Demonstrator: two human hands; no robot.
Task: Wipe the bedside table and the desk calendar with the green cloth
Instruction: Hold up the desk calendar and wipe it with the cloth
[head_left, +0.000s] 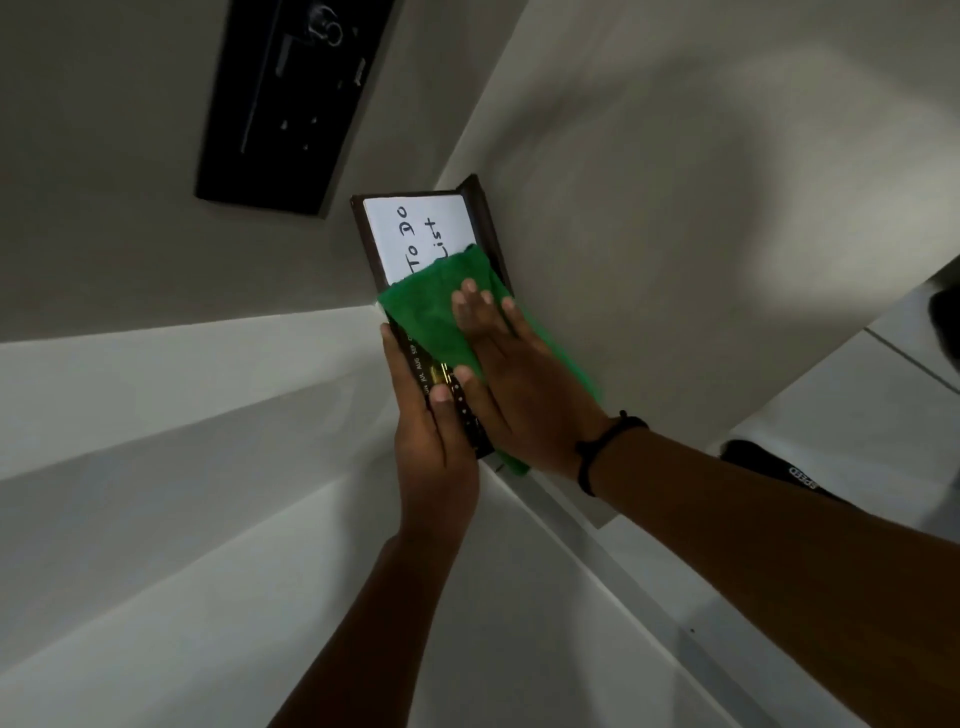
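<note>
The desk calendar (415, 228) is a dark-framed board with a white panel reading "To Do List" and a strip of month names along its lower edge. My left hand (436, 431) grips its near end, thumb across the month strip. The green cloth (431, 312) lies over the calendar's middle. My right hand (509, 374) presses flat on the cloth, fingers spread, and the cloth's far edge hangs out under my wrist. The white bedside table top (675, 218) is on the right, beneath the calendar.
A black switch and socket panel (291, 104) is mounted on the wall at upper left. White bed surfaces (156, 467) fill the lower left. A dark shoe (779, 473) and floor tiles show at the right edge.
</note>
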